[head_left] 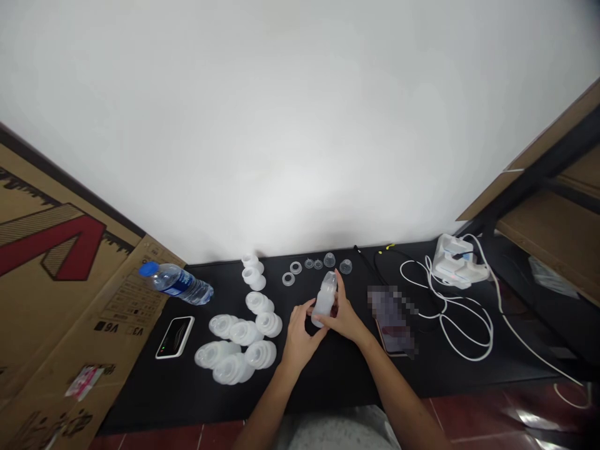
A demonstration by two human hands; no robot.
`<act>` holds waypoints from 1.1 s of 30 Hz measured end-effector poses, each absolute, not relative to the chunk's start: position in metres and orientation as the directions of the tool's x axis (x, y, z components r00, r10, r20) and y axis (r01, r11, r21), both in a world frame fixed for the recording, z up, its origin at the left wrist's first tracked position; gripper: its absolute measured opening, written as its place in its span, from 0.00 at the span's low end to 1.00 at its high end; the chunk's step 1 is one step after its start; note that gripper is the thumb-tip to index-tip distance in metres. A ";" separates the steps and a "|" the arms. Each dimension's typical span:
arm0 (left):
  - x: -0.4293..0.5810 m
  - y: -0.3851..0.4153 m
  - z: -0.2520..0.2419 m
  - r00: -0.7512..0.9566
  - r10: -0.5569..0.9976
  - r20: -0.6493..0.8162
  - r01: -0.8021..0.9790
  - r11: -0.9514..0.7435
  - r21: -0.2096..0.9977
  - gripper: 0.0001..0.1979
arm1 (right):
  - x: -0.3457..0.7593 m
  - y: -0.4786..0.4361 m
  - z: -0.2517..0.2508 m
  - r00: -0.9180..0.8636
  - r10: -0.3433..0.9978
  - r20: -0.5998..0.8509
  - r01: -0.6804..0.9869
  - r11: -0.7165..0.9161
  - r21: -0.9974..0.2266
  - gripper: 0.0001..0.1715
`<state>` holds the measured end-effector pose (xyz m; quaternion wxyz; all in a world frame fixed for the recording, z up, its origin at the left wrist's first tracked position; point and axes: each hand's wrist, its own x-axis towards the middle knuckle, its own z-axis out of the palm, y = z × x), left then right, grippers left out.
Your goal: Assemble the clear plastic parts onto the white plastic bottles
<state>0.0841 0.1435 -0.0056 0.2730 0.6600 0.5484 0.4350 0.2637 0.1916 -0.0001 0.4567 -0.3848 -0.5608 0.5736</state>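
Observation:
A translucent white baby bottle (323, 303) with a clear cap over its top is held between both hands above the black table. My left hand (300, 334) grips it low on its left side, thumb and fingers around the base. My right hand (345, 317) is closed on its right side, one finger reaching up to the cap. Behind the bottle lie two ring collars (295, 268), two clear nipples (313, 264) and two clear dome caps (329, 259). To the left stand several bottles with nipples fitted (244, 332) and two open-topped bottles (253, 277).
A water bottle (180, 284) with a blue lid and a white power bank (175, 337) are at the left, beside a cardboard box (60, 312). On the right lie a phone (396, 328), coiled white cables (469, 337) and a power strip (457, 262). A white wall (290, 125) rises behind.

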 end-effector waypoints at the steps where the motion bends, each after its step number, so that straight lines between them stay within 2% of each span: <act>1: 0.084 0.144 -0.006 0.008 0.962 0.274 0.490 -0.243 0.837 0.30 | 0.263 0.192 0.000 -0.287 0.955 0.072 -0.082 0.051 -0.995 0.80; 8: 0.084 0.145 -0.008 0.048 0.952 0.302 0.558 -0.276 0.783 0.24 | 0.260 0.191 0.004 -0.282 0.957 0.068 -0.052 0.056 -0.997 0.77; 12: 0.083 0.145 -0.011 0.056 0.951 0.305 0.575 -0.281 0.768 0.24 | 0.260 0.192 0.004 -0.269 0.961 0.073 -0.046 0.062 -0.997 0.75; 19: 0.082 0.145 -0.012 0.054 0.952 0.303 0.567 -0.279 0.775 0.26 | 0.258 0.191 0.004 -0.261 0.963 0.066 -0.044 0.056 -0.997 0.75; 25: 0.081 0.143 -0.014 0.078 0.955 0.288 0.587 -0.277 0.761 0.27 | 0.260 0.191 0.003 -0.220 0.970 0.103 0.032 0.113 -0.993 0.74; 33: 0.081 0.142 -0.018 0.084 0.932 0.351 0.601 -0.329 0.728 0.28 | 0.262 0.194 -0.005 -0.150 0.979 0.139 0.179 0.165 -0.970 0.69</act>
